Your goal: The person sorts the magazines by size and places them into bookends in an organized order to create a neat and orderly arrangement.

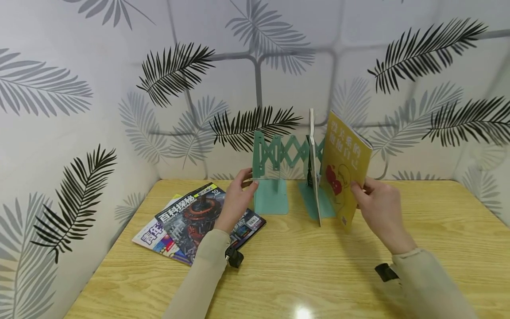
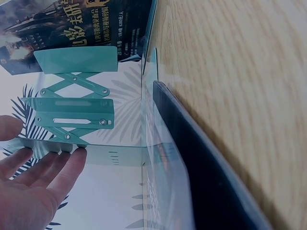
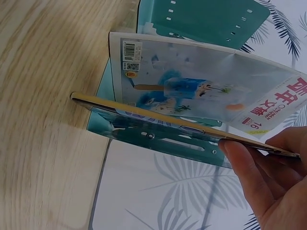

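Two hands work near the table's (image 1: 287, 266) back edge, where a green rack (image 1: 272, 206) stands just before the wall (image 1: 223, 26). Wide room separates the rack's left plate (image 1: 258, 155) from an upright magazine (image 1: 314, 177), while the passage between that magazine and the rack's right plate (image 3: 163, 143) is narrow. The yellow book (image 1: 342, 168) is in that passage, upright and slightly tilted, its near edge pinched between the thumb and fingers of the right hand (image 1: 380, 210). The left hand (image 1: 235, 199) holds the left plate's edge, thumb on one face and fingertips on the other. Wood runs on toward the person and to the right of the book. From the head, the book hides much of the rack's right end; whether its lower edge touches the base or hangs just above, I cannot tell. At left, a dark magazine (image 1: 199, 212) covers most of a paler one (image 1: 153, 235), and the left forearm crosses in front. The rack holds the upright magazine, whose ice-lolly cover faces the book.
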The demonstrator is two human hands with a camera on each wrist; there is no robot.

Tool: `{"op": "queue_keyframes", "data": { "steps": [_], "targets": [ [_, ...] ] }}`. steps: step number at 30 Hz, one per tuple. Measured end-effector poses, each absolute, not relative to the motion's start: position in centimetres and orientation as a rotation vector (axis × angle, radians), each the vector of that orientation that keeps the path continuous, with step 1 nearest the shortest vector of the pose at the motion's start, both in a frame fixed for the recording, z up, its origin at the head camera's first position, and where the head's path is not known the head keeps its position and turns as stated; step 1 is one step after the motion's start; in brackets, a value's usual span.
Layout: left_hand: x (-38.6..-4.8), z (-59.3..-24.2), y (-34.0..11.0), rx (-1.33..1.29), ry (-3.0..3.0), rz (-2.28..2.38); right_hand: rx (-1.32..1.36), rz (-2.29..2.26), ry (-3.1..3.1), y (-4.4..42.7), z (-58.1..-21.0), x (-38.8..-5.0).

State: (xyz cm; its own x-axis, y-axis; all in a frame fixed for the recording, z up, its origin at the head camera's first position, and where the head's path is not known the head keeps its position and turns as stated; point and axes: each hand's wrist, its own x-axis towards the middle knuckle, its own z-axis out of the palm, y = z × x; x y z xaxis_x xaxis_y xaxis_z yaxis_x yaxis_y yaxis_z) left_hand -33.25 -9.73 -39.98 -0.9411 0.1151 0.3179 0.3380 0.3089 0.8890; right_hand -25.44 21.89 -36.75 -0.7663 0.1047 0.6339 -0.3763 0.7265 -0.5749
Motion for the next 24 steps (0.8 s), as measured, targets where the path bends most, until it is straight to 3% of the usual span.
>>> {"op": "queue_keyframes", "data": {
  "steps": [24],
  "targets": [
    [-33.2,-39.9,-9.6,-0.393,-2.384,-1.669,0.202,0.953,-2.225,20.9,-37.0,-26.9]
  ]
}}
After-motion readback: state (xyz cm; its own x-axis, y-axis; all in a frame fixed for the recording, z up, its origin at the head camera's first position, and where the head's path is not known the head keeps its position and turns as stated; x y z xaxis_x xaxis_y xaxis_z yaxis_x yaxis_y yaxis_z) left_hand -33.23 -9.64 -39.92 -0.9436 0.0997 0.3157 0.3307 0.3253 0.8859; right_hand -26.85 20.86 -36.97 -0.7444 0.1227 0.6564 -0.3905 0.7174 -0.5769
